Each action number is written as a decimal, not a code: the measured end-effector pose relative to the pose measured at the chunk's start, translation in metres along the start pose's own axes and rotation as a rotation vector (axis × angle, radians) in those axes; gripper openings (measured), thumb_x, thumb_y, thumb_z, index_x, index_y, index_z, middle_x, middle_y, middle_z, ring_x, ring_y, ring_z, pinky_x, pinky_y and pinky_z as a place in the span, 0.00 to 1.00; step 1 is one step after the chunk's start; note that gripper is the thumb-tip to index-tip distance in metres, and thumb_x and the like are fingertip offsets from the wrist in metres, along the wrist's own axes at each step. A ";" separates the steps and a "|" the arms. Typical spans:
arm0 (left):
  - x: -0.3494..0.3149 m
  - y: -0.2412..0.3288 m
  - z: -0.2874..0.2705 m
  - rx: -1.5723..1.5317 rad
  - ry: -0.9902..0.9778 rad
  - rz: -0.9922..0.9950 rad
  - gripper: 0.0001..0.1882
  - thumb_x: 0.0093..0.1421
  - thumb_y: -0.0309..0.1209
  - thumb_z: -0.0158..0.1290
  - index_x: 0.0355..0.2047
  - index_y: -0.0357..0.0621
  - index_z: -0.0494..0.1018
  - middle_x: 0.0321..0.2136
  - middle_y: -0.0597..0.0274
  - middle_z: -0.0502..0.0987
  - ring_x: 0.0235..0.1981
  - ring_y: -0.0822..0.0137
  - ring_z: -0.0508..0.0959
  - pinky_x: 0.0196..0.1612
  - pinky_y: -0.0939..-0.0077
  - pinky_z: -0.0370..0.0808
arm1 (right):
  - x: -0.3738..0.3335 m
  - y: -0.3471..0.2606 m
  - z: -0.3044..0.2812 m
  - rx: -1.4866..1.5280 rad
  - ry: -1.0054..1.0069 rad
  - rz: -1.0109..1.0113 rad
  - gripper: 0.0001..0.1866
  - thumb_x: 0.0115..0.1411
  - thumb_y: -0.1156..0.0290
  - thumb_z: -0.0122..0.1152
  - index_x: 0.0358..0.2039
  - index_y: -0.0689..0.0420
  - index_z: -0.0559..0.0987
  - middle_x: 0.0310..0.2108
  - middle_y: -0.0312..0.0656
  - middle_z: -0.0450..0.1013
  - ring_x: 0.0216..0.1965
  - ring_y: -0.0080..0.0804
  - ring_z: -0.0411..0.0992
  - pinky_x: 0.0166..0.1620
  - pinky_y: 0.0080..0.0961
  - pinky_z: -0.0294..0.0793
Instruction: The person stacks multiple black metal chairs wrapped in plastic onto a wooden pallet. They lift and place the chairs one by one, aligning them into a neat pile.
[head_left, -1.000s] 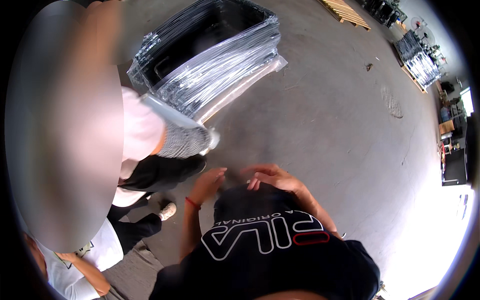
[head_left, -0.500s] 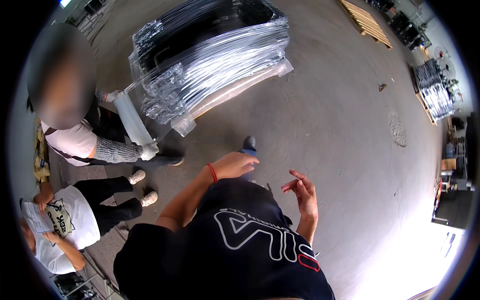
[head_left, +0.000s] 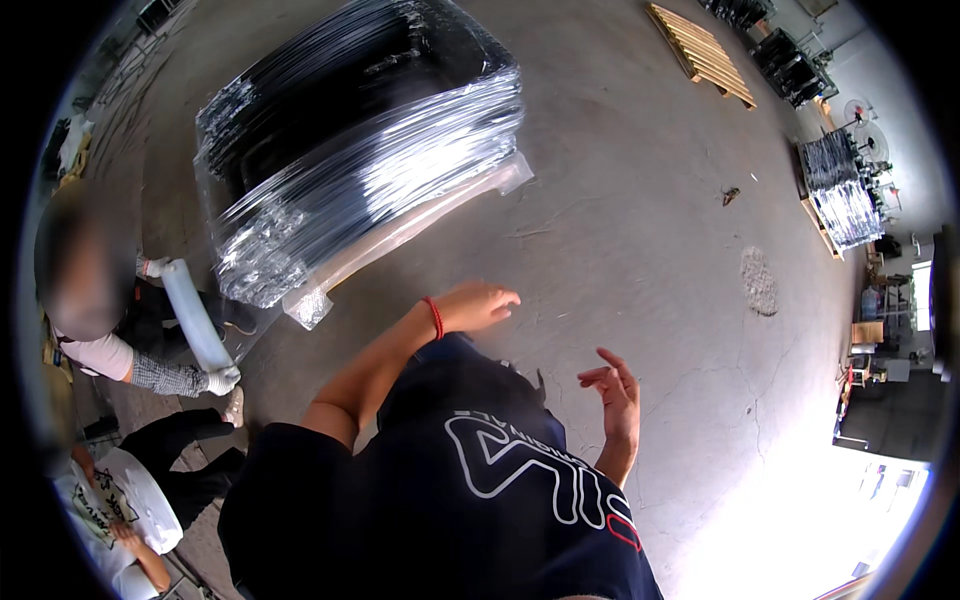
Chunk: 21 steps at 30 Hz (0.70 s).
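My left hand [head_left: 478, 305] hovers in front of my body over the concrete floor, holding nothing, its fingers loosely stretched forward. A red bead bracelet [head_left: 434, 318] circles that wrist. To the right, my right hand [head_left: 617, 397] is raised with its fingers apart and bare. Beyond my left hand stands a dark load [head_left: 370, 150] wrapped in shiny clear stretch film on a pallet; neither hand touches it. At its near left corner, a gloved co-worker grips a roll of stretch film [head_left: 196, 315] by both ends. A sheet of film trails from the roll.
Another person in a white T-shirt [head_left: 150, 490] is at the lower left, close to the co-worker. A wooden pallet [head_left: 700, 55] lies at the far right. A second wrapped stack [head_left: 840, 190] stands along the right side, near fans. Bright light falls on the floor at lower right.
My view has turned, so the wrapped load, the co-worker and the other person sit farther left. My left hand is a little higher, its fingers still stretched. Both hands remain without anything in them.
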<state>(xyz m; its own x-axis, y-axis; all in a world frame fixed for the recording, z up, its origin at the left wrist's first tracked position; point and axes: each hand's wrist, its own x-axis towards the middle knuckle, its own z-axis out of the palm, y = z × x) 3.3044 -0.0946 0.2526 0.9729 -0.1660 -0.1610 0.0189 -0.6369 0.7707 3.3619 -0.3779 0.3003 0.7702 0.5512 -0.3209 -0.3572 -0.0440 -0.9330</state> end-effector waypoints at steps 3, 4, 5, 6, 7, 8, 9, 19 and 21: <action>0.038 -0.005 -0.025 0.077 0.056 0.071 0.12 0.55 0.31 0.44 0.40 0.42 0.67 0.34 0.55 0.73 0.35 0.54 0.72 0.39 0.65 0.68 | 0.029 -0.013 -0.024 0.058 0.089 -0.007 0.21 0.58 0.64 0.45 0.47 0.66 0.65 0.27 0.45 0.73 0.30 0.28 0.70 0.39 0.21 0.67; 0.049 -0.007 -0.033 0.081 0.043 0.059 0.12 0.55 0.31 0.44 0.40 0.42 0.67 0.34 0.55 0.73 0.35 0.55 0.72 0.39 0.65 0.68 | 0.039 -0.014 -0.032 0.076 0.109 -0.003 0.20 0.58 0.65 0.45 0.47 0.67 0.64 0.27 0.45 0.73 0.30 0.28 0.70 0.38 0.21 0.67; 0.060 -0.009 -0.040 0.086 0.030 0.044 0.12 0.55 0.31 0.44 0.40 0.42 0.67 0.34 0.56 0.73 0.35 0.55 0.72 0.39 0.65 0.67 | 0.050 -0.012 -0.040 0.088 0.117 -0.004 0.20 0.58 0.65 0.45 0.47 0.66 0.65 0.27 0.45 0.73 0.30 0.28 0.70 0.39 0.21 0.67; 0.072 -0.011 -0.045 0.090 0.019 0.025 0.12 0.55 0.31 0.44 0.39 0.42 0.67 0.34 0.56 0.73 0.36 0.55 0.72 0.40 0.65 0.67 | 0.063 -0.009 -0.049 0.099 0.122 -0.004 0.20 0.58 0.65 0.45 0.47 0.66 0.65 0.27 0.45 0.73 0.30 0.28 0.70 0.39 0.21 0.67; 0.084 -0.014 -0.049 0.091 0.014 0.011 0.12 0.55 0.31 0.44 0.39 0.42 0.67 0.34 0.55 0.73 0.36 0.55 0.72 0.40 0.65 0.67 | 0.075 -0.008 -0.058 0.110 0.122 -0.002 0.20 0.58 0.65 0.45 0.46 0.65 0.66 0.27 0.45 0.73 0.31 0.28 0.70 0.39 0.21 0.67; 0.095 -0.017 -0.053 0.093 0.012 -0.009 0.12 0.55 0.31 0.44 0.39 0.42 0.68 0.34 0.54 0.73 0.35 0.55 0.72 0.40 0.65 0.68 | 0.089 -0.011 -0.066 0.122 0.133 0.004 0.20 0.58 0.65 0.45 0.46 0.65 0.66 0.27 0.44 0.73 0.31 0.28 0.70 0.39 0.20 0.67; 0.108 -0.020 -0.057 0.094 0.012 -0.031 0.12 0.55 0.32 0.43 0.38 0.42 0.68 0.33 0.54 0.73 0.35 0.55 0.72 0.39 0.65 0.68 | 0.103 -0.014 -0.076 0.133 0.139 0.013 0.20 0.58 0.65 0.45 0.46 0.65 0.65 0.27 0.44 0.73 0.31 0.27 0.70 0.38 0.20 0.67; 0.253 -0.027 -0.087 0.106 0.241 -0.150 0.12 0.54 0.33 0.44 0.39 0.44 0.67 0.34 0.57 0.72 0.35 0.55 0.71 0.39 0.64 0.67 | 0.309 -0.097 -0.204 -0.058 -0.025 0.006 0.22 0.57 0.64 0.48 0.47 0.67 0.64 0.26 0.43 0.73 0.29 0.24 0.70 0.37 0.18 0.68; 0.271 -0.017 -0.098 0.060 0.264 -0.216 0.12 0.54 0.32 0.44 0.39 0.44 0.67 0.34 0.56 0.72 0.35 0.54 0.71 0.38 0.64 0.67 | 0.351 -0.125 -0.214 -0.102 -0.099 -0.040 0.21 0.58 0.64 0.47 0.46 0.67 0.64 0.26 0.42 0.73 0.29 0.24 0.70 0.37 0.19 0.68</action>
<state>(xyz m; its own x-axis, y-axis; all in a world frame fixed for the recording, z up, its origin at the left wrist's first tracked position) 3.5901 -0.0553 0.2566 0.9741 0.1730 -0.1455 0.2250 -0.6806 0.6972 3.7901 -0.3575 0.2698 0.7253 0.6332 -0.2703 -0.2676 -0.1025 -0.9581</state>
